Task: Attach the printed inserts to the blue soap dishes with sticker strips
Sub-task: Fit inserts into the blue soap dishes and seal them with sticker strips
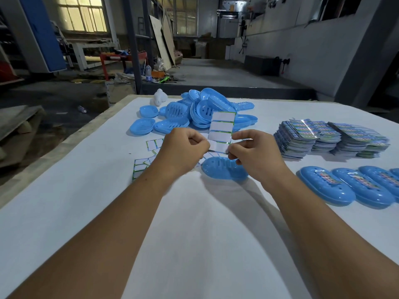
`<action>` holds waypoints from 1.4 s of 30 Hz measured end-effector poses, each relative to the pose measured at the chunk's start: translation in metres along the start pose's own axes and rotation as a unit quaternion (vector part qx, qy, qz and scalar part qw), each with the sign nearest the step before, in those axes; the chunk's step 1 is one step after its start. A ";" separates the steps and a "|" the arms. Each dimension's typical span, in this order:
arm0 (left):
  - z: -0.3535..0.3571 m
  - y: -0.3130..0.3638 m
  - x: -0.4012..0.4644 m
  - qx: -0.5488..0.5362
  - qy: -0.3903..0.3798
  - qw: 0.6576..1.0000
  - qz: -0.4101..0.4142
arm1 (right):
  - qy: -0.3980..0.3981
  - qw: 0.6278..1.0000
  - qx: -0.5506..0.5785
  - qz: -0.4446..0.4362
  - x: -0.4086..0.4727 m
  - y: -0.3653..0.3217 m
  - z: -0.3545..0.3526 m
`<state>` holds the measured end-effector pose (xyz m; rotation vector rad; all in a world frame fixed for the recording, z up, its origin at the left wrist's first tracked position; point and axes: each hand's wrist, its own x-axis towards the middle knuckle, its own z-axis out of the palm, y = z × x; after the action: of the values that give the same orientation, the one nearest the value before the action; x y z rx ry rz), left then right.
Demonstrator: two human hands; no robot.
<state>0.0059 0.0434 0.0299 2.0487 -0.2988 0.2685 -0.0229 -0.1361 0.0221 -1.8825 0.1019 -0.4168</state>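
Head view: left hand (183, 147), right hand (254, 152) raised, fingers pinching sticker strip (222, 128)

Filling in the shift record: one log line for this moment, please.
stage: peeling sticker | left hand and right hand: grip sticker strip | blue soap dish: beneath hands, no insert

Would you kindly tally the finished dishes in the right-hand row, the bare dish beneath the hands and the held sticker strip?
Finished soap dishes with inserts: 4, one cut by the frame
Lone bare soap dish: 1
Held sticker strip: 1
Total: 6
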 end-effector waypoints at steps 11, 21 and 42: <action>-0.008 -0.007 0.004 0.094 0.043 0.995 0.011 | 0.080 0.985 -0.149 0.029 0.005 0.007 -0.012; -0.013 -0.015 0.012 0.172 0.132 0.975 0.050 | 0.057 0.995 -0.078 0.030 0.001 -0.004 -0.014; -0.023 -0.016 0.011 0.259 0.187 0.883 0.343 | -0.182 0.951 0.077 0.237 -0.010 -0.026 -0.022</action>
<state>0.0199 0.0697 0.0311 2.2710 -0.7718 1.2830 -0.0432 -0.1440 0.0497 -1.6816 0.2584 0.2462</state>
